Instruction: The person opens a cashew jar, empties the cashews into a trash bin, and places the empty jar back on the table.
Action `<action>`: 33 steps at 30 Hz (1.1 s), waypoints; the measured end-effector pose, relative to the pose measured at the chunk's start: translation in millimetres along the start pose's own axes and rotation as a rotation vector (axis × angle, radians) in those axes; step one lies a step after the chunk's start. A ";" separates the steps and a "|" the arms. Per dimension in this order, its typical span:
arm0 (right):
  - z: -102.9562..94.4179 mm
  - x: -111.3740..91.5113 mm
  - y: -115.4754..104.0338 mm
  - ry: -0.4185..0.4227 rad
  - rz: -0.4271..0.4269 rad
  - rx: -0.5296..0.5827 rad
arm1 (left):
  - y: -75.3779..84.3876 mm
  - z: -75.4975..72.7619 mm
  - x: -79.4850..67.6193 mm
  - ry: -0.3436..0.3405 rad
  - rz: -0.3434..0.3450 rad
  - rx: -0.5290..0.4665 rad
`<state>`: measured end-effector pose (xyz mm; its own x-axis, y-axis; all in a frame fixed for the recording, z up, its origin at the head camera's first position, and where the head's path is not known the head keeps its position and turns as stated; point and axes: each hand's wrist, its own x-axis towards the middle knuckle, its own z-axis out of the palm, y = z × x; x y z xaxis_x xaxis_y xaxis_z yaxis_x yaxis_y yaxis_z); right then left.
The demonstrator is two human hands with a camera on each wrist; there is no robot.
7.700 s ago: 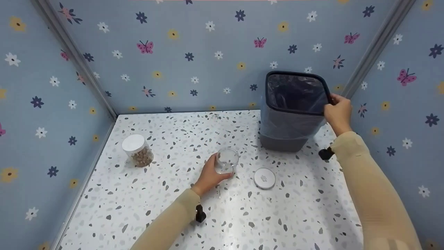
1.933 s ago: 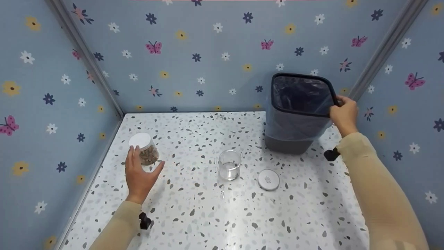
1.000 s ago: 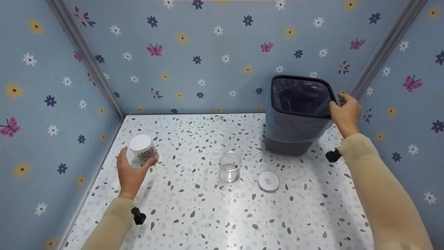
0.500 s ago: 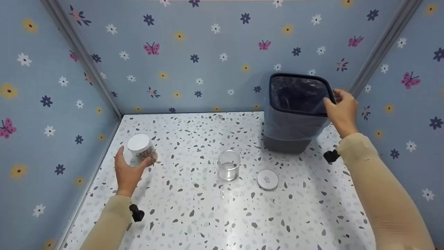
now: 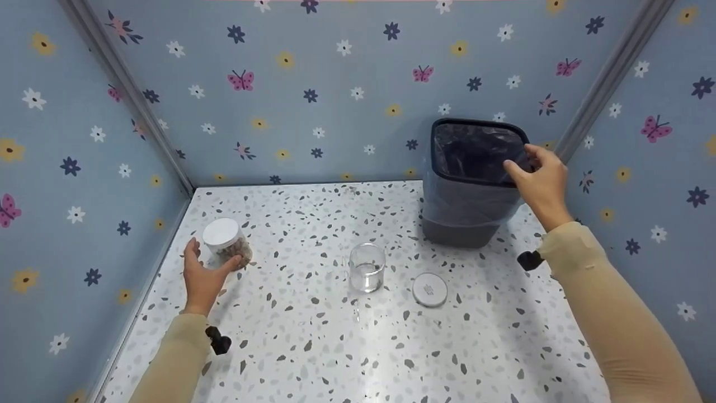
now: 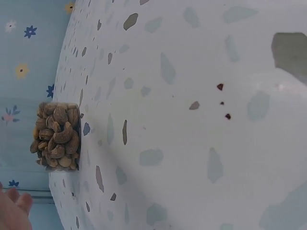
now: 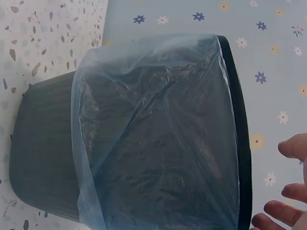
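My left hand (image 5: 204,280) is beside a clear jar of brown, cashew-shaped nuts (image 5: 237,252) with a white lid (image 5: 221,232). Its thumb overlaps the jar's lower front in the head view, and the fingers are spread at its left. In the left wrist view a gap shows between the fingertips and the jar of nuts (image 6: 57,136). My right hand (image 5: 541,182) hovers with parted fingers at the right rim of a grey trash bin (image 5: 467,210) lined with a translucent bag. The right wrist view shows those fingers (image 7: 292,191) off the black rim (image 7: 240,120).
A clear, uncovered jar (image 5: 367,274) stands mid-table, and a round white lid (image 5: 429,290) lies flat to its right. Patterned wall panels (image 5: 335,112) enclose the speckled tabletop (image 5: 313,347) at the back and both sides. Dark specks (image 6: 223,100) dot the table.
My left hand has let go of the uncovered jar and moved left to the jar of nuts. My right hand has released the bin's rim and shifted slightly left over it.
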<state>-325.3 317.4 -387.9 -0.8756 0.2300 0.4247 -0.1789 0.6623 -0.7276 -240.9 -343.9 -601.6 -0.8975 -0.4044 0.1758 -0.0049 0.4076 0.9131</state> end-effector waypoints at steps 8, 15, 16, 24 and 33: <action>4.1 -12.5 -10.7 -0.018 -0.010 0.031 | -3.4 1.2 5.2 -0.018 -0.041 -0.008; 9.0 -22.7 -16.4 -0.034 -0.048 0.079 | -5.5 1.8 5.1 -0.037 -0.077 -0.023; 9.8 -24.1 -16.7 -0.036 -0.052 0.082 | -6.1 2.0 5.2 -0.037 -0.080 -0.025; 14.2 -37.1 -19.0 -0.035 -0.073 0.122 | -9.0 4.6 7.7 -0.045 -0.087 -0.034; 20.0 -52.4 -22.4 -0.072 -0.084 0.145 | -16.3 7.5 9.8 -0.053 -0.111 -0.048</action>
<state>-284.4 276.3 -404.6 -0.8838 0.1227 0.4515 -0.3113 0.5663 -0.7632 -252.9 -348.4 -617.5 -0.9147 -0.4006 0.0536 -0.0860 0.3226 0.9426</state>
